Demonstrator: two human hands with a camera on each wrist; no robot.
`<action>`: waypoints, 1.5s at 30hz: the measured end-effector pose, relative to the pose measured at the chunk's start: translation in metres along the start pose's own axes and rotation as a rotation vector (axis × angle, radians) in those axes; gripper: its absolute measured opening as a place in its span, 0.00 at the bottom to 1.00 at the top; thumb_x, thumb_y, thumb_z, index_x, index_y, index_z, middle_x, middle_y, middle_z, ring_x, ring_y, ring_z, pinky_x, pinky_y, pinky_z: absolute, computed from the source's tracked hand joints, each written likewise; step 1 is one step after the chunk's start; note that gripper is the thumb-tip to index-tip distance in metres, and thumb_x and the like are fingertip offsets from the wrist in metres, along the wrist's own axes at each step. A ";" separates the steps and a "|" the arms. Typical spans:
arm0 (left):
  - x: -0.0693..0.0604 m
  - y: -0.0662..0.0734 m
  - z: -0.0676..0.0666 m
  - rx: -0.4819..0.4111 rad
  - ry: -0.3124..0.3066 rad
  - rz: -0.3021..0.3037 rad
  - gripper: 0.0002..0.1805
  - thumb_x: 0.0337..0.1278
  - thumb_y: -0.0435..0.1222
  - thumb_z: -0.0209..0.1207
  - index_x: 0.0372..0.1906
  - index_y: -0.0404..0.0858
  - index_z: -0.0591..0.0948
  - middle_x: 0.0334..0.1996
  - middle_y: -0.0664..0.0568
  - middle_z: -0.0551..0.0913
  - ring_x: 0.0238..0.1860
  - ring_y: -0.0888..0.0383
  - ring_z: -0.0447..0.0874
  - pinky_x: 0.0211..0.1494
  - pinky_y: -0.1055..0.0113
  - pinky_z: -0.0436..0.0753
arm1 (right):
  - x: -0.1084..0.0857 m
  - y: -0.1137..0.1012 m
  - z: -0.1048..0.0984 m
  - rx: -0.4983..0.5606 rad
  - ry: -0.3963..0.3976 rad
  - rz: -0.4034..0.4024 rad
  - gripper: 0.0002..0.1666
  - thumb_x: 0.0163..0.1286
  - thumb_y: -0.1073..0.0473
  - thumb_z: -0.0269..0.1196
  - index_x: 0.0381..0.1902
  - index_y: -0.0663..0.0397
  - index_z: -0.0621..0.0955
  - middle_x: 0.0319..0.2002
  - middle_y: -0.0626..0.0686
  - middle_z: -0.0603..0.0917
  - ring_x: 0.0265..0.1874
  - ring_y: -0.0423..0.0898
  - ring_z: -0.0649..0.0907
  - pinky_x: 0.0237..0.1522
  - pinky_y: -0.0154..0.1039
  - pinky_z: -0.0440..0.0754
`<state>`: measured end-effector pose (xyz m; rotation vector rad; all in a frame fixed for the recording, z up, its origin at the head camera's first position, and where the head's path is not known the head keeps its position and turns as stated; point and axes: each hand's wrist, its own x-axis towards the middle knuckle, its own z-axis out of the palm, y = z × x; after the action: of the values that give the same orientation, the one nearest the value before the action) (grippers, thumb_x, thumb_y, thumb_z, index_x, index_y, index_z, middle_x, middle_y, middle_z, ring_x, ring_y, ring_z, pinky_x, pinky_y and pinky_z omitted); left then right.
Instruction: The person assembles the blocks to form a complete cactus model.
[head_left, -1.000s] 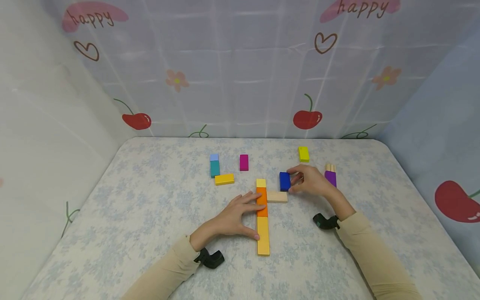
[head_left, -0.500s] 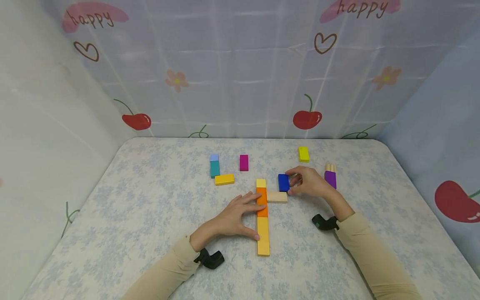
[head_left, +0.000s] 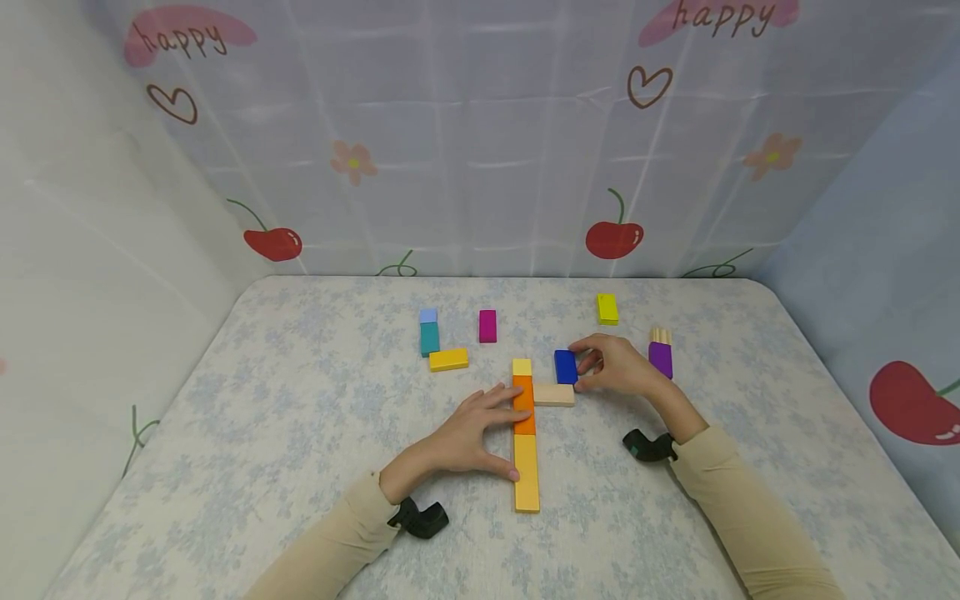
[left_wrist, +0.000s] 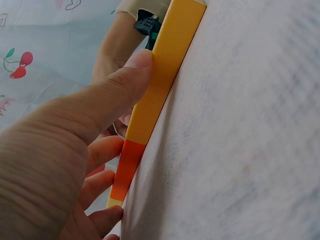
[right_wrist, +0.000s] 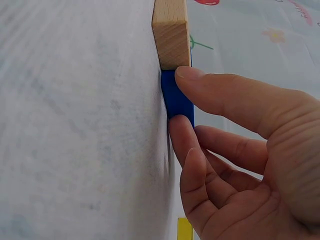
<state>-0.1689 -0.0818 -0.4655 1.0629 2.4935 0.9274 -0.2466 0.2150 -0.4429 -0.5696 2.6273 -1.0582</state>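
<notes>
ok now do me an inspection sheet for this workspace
Surface: table with a pale, blue-patterned covering
Job's things: yellow-and-orange block row; wooden block at its right side; blue block at the wooden block's far side, contact unclear
Clutter: light-blue block, teal block, loose yellow block, magenta block, lime block, purple block
Hands: left hand touches the row; right hand holds the blue block
Cables: nothing seen
Surroundings: curtain behind, printed with cherries, hearts and flowers

Both forearms [head_left: 322, 537] angle inward, the left hand [head_left: 467, 433] spread wide. The right hand [head_left: 621, 364] curves its fingers [right_wrist: 182, 134] into a pinch.
</notes>
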 end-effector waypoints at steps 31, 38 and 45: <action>0.000 0.001 0.000 -0.013 0.003 0.001 0.45 0.41 0.53 0.75 0.69 0.47 0.73 0.77 0.52 0.56 0.79 0.48 0.44 0.79 0.44 0.46 | -0.002 0.004 -0.010 0.002 0.010 0.053 0.39 0.54 0.62 0.75 0.64 0.63 0.74 0.50 0.60 0.83 0.41 0.49 0.84 0.41 0.40 0.86; 0.001 -0.001 0.000 -0.005 0.008 0.013 0.45 0.41 0.52 0.75 0.69 0.47 0.73 0.77 0.52 0.56 0.79 0.48 0.44 0.79 0.45 0.47 | 0.004 0.013 -0.032 -0.058 0.150 0.118 0.40 0.57 0.61 0.73 0.66 0.64 0.72 0.60 0.65 0.76 0.50 0.59 0.82 0.45 0.48 0.85; 0.000 -0.002 0.001 0.001 0.011 0.008 0.45 0.41 0.53 0.75 0.69 0.47 0.73 0.77 0.53 0.57 0.79 0.49 0.44 0.79 0.46 0.47 | 0.020 0.024 -0.056 -0.049 0.227 0.182 0.43 0.61 0.61 0.70 0.71 0.63 0.65 0.68 0.67 0.66 0.59 0.65 0.75 0.55 0.59 0.79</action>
<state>-0.1690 -0.0825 -0.4675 1.0723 2.5003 0.9366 -0.2916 0.2558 -0.4221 -0.2244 2.8405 -1.0603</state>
